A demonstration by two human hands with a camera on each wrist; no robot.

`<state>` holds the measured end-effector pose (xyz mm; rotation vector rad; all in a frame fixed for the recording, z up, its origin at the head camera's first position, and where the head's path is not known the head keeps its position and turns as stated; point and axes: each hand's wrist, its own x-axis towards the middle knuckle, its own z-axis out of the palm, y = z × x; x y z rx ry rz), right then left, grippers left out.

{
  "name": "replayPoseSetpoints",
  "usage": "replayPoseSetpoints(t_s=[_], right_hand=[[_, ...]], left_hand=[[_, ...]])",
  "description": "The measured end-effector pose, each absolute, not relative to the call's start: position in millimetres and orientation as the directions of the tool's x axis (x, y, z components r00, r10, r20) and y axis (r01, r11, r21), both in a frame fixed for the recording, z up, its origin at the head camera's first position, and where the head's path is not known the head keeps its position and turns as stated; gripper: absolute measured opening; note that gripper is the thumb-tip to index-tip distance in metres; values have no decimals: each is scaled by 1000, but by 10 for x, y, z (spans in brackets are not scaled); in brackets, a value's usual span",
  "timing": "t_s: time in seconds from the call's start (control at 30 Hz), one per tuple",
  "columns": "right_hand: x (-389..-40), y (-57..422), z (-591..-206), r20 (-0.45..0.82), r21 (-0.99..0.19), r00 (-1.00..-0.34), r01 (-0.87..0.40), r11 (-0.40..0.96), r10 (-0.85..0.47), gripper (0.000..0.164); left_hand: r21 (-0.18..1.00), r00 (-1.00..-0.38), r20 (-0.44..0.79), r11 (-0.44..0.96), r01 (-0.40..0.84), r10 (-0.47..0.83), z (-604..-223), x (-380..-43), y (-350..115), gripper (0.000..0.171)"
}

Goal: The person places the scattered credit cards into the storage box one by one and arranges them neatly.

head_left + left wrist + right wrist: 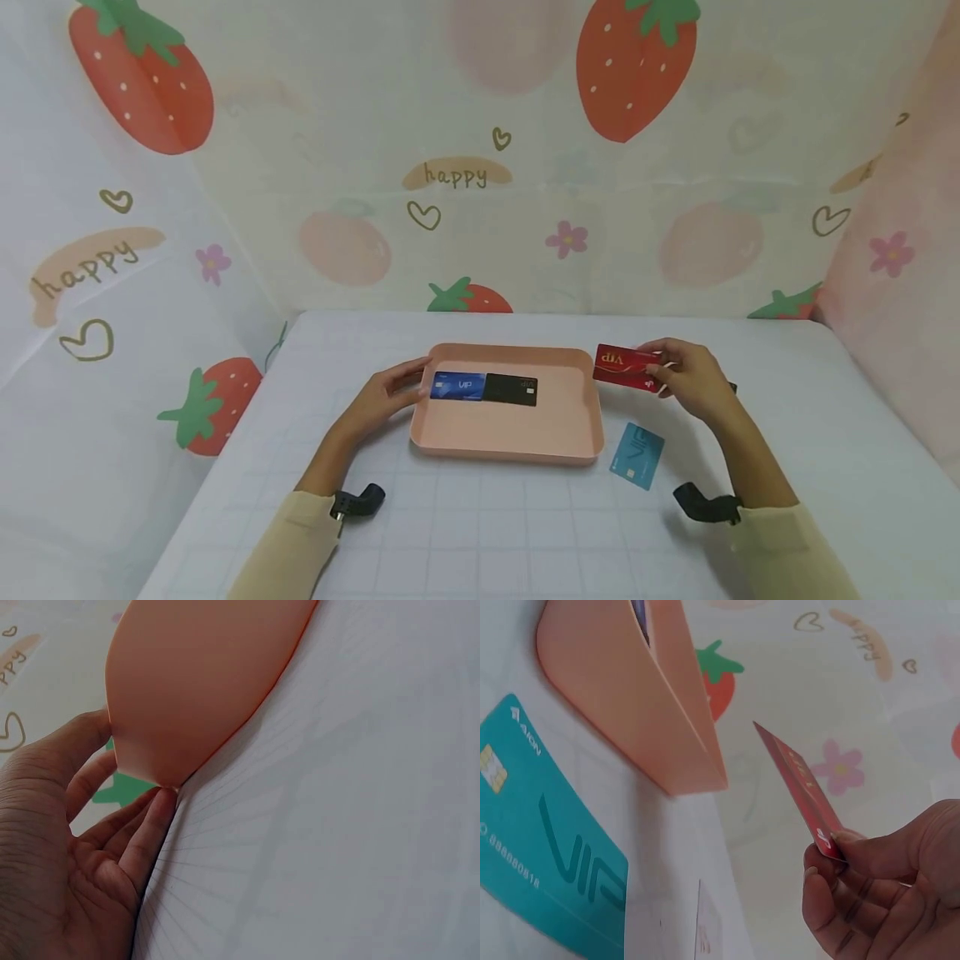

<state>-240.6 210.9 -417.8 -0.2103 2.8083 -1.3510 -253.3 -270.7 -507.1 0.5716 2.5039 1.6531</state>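
My left hand [386,393] holds the left edge of a peach tray [510,446]; in the left wrist view its thumb and fingers touch the tray's outer wall [202,667]. Inside the tray, a blue VIP card [459,386] and a black card [512,390] lie end to end. Just beyond the tray's right side, my right hand [693,379] pinches a red VIP card [626,367] at one end. That red card [802,791] is raised and tilted in the right wrist view. A teal VIP card [637,456] lies on the table, near the tray's right front corner.
The white table [480,533] ends at a patterned backdrop [525,250]. A dark corner of something [733,387] shows behind the right wrist. In the right wrist view, a pale card [709,930] appears at the bottom, partly cut off.
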Motion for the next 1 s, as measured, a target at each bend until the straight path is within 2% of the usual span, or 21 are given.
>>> replayPoseSetpoints(t_s=[0.4, 0.7, 1.0], right_hand=[[-2387, 2021, -4071, 50, -778, -983, -148, 611, -174, 35], [-2355, 1897, -3989, 62, -794, -966, -199, 574, -250, 34], [-2413, 1696, -3998, 70, -800, -944, -247, 546, -324, 30]], left_hand=[[912, -937, 113, 340, 230, 330, -5105, -2578, -2693, 60], [917, -925, 113, 319, 237, 363, -4855, -2402, -2602, 58], [914, -921, 129, 317, 255, 368, -4827, -2393, -2616, 59]])
